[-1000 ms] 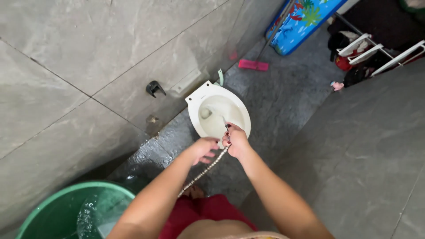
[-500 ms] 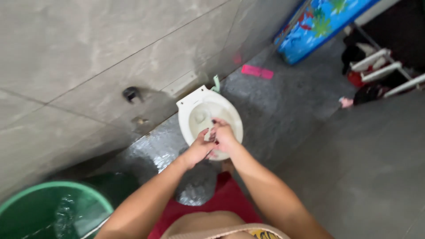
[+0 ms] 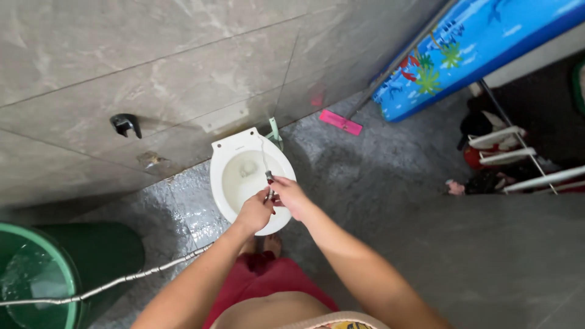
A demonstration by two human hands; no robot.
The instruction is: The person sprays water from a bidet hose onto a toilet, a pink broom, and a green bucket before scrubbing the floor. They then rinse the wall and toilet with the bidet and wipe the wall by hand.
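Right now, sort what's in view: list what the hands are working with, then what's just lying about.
In use:
- sprayer, held by both the left hand and right hand
- hose
- toilet, under the sprayer

Lying about:
- green bucket with water
- pink mop
- blue patterned panel
- white rack
- black wall fitting

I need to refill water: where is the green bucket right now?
In the head view, the round green plastic bucket stands at the lower left on the wet grey floor, against the tiled wall, left of the white toilet bowl.
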